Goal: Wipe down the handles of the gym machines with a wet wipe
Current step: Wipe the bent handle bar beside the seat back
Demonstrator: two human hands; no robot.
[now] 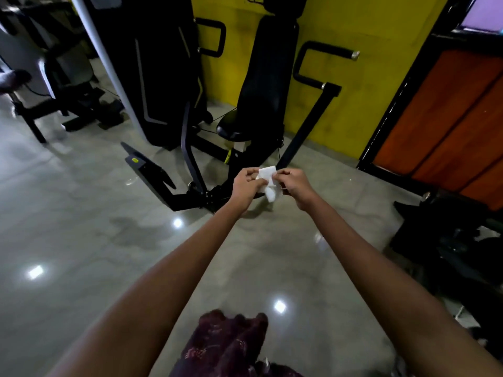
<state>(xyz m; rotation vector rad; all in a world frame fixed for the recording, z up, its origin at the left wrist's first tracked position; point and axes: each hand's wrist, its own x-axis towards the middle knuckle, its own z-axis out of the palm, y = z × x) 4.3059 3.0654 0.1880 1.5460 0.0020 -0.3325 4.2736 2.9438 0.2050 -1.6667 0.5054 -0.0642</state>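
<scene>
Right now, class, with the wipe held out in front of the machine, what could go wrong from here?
1. Both hands, left hand and right hand, only pinch the wipe by its edges, so it could tear or drop to the floor.
2. The floor looks glossy with a darker patch, possibly wet, so stepping toward the handles could mean a slip.

Under me spreads a glossy grey tiled floor (81,213), dotted with bright light reflections. At its far edge, against the yellow wall, a black steel gym machine with a padded seat (261,104) stands on it. Dark bags (449,240) lie along its right edge.
</scene>
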